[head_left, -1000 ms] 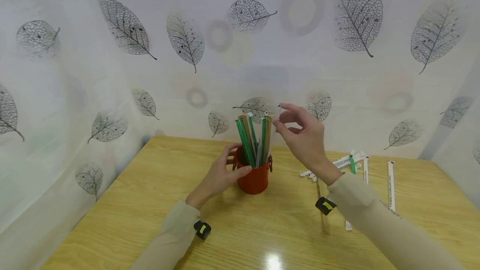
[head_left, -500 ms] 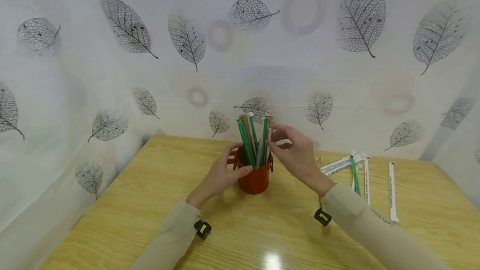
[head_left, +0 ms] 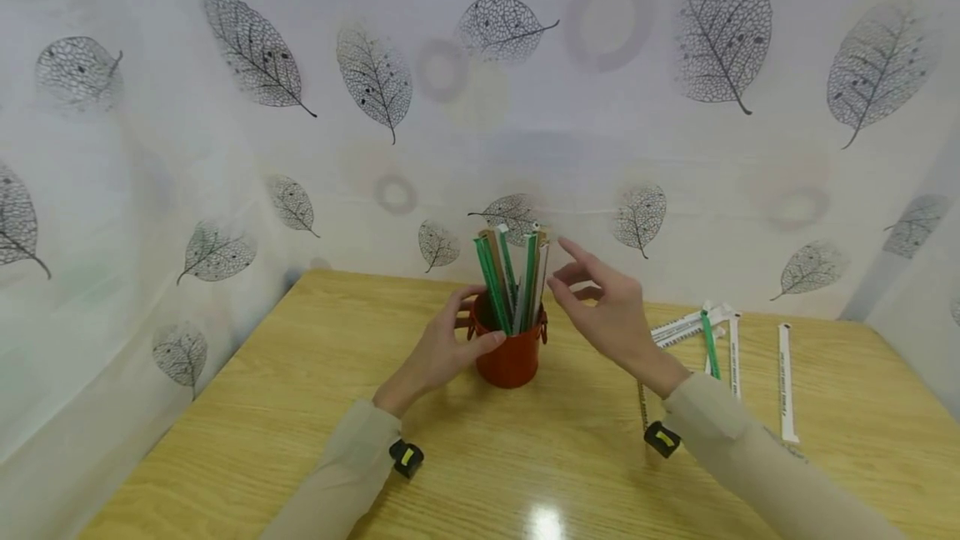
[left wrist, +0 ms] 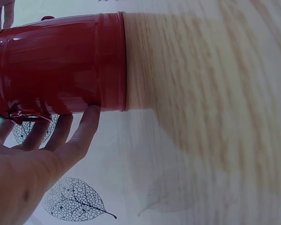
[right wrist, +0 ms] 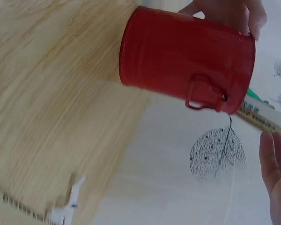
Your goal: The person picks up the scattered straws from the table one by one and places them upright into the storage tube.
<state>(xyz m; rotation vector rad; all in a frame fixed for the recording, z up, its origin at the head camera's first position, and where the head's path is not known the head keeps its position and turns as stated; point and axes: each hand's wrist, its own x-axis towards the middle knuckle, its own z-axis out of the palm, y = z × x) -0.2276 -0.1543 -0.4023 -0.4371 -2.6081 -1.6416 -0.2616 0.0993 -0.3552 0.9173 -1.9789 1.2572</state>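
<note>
A small red metal bucket (head_left: 507, 363) with side handles stands upright on the table in the head view. Several long, thin paper-wrapped sticks (head_left: 491, 282), green, brown and white, lean inside it and rise above its rim. My left hand (head_left: 438, 348) holds the bucket at its left side, the thumb at the front rim and the fingers around the side. Just right of the sticks, my right hand (head_left: 611, 307) is apart from them, thumb and forefinger spread with nothing between. In the right wrist view its fingertips (right wrist: 268, 150) are close to the stick ends.
On the wooden table (head_left: 300, 407), several loose white wrapped sticks (head_left: 786, 382) and a green one (head_left: 710, 344) lie at the right. A brown one is partly hidden under my right wrist. A leaf-patterned cloth (head_left: 525, 123) stands behind the table.
My right hand came down to the bucket with a thin white stick, which now stands among the others. The fingers have since parted and moved slightly right. The left hand stays on the bucket.
</note>
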